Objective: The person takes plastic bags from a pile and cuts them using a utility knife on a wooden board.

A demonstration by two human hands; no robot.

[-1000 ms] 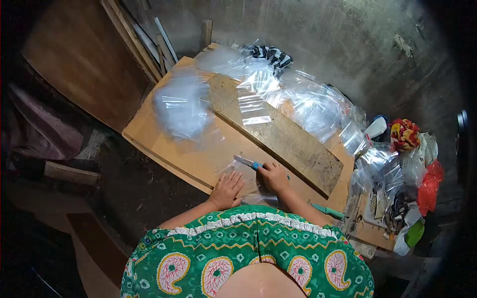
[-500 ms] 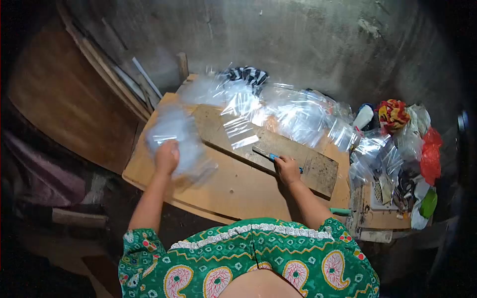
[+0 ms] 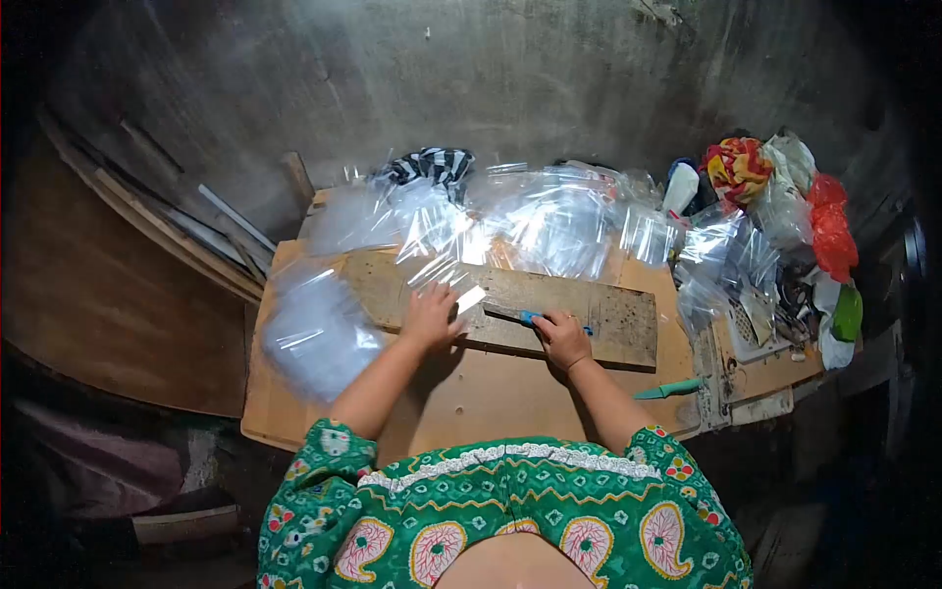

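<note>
We are gripping the cutter [image 3: 530, 318] in our right hand [image 3: 566, 339], fingers closed around its blue handle over the board [image 3: 589, 316]. Its blade is pointing leftward, towards our left hand [image 3: 429, 316], probably because this grip is leaving the handle's rear end inside the palm and the cutting end free. We are holding our left hand palm down at the near end of the sheets [image 3: 442, 273], with its fingers slightly bent; whether they are pinching any plastic, we cannot tell. The sheets are lying across the board, their bright near edge showing just beside those fingers, likely so that they are sitting within easy reach.

The board is resting lengthwise on the table [image 3: 491, 398], perhaps serving as a firm backing. On our left, a loose pile [image 3: 319, 339] is spreading beside the board's end and close to our left forearm, where a sleeve could be catching it. Behind the board, a larger heap [image 3: 554, 231] is crowding the far side, with a striped cloth [image 3: 437, 165] lying by it. On our right, a green knife [image 3: 670, 389] is lying near our forearm, and a red bag [image 3: 831, 231] is sitting farther off among clutter.
</note>
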